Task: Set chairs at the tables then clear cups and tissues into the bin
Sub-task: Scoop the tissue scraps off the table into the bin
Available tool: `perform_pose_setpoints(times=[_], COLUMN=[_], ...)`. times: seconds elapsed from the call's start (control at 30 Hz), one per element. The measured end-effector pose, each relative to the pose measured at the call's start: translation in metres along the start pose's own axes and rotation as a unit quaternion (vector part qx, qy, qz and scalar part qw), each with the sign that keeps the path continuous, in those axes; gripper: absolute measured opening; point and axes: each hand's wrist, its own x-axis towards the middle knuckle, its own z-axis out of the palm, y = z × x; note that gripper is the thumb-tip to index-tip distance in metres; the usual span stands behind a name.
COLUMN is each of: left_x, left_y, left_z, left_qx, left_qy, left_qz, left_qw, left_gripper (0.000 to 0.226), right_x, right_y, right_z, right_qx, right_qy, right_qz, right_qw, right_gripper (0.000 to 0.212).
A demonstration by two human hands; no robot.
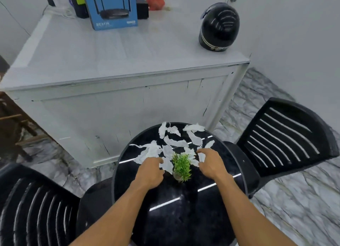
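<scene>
right hand pinches one of the tissue scraps; left hand curled, grip unclear; gather inward, skirt plant

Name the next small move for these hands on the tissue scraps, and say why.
Probably rake the tissue scraps toward the hands into one pile: left hand and right hand touch scraps beside the plant, yet most lie scattered across the far half of the table.

A black helmet and a blue box stand well apart on a white cabinet over marbled floor.
</scene>
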Motion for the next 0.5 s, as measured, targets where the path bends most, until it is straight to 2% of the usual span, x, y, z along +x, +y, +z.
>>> perform_pose_setpoints(times=[0.2, 0.4, 0.5], left_x=[0.049, 0.061, 0.064], left_y=[0.004, -0.001, -0.009], left_z=[0.037, 0.059, 0.059], left_qx=[0.039, 0.072, 0.083], left_qy=[-0.029, -0.052, -0.066], left_qz=[0.003, -0.013, -0.025], left_qw=[0.999, 0.996, 0.994], left_gripper=[0.048, 0.033, 0.036], right_x=[0.066, 0.088, 0.098], right_y=[0.036, 0.055, 0.057], right_z=[0.021, 0.058, 0.071], right_qx=[-0.036, -0.093, -0.105], right_qy=[-0.084, -0.162, -0.167], right_qz=[-0.021, -0.118, -0.143], right_qw=[0.996, 0.975, 0.97], right_gripper=[0.058, 0.068, 0.061])
